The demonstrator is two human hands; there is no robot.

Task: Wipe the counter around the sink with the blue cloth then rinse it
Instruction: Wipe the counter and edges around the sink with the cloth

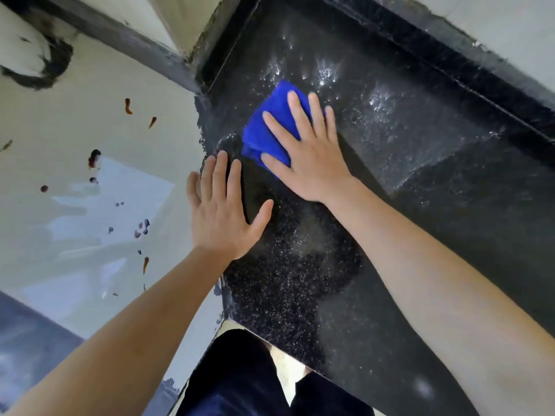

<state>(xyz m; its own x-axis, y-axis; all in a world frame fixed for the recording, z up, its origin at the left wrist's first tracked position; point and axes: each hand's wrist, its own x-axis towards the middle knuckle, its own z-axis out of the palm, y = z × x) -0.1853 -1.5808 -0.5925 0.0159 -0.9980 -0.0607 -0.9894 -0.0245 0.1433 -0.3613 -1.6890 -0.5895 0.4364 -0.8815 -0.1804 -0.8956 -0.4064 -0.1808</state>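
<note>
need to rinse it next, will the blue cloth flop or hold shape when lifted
Likely floppy: the cloth lies in soft folds under the right hand. Probably damp and a bit heavy, since droplets dot the counter.

The desk (300,280) is black speckled stone, with water drops (326,75) on its far part. A folded blue cloth (264,130) lies on it, near the left edge.

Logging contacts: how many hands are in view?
2. The right hand presses the blue cloth on the counter; the left hand lies flat on the counter beside it.
</note>
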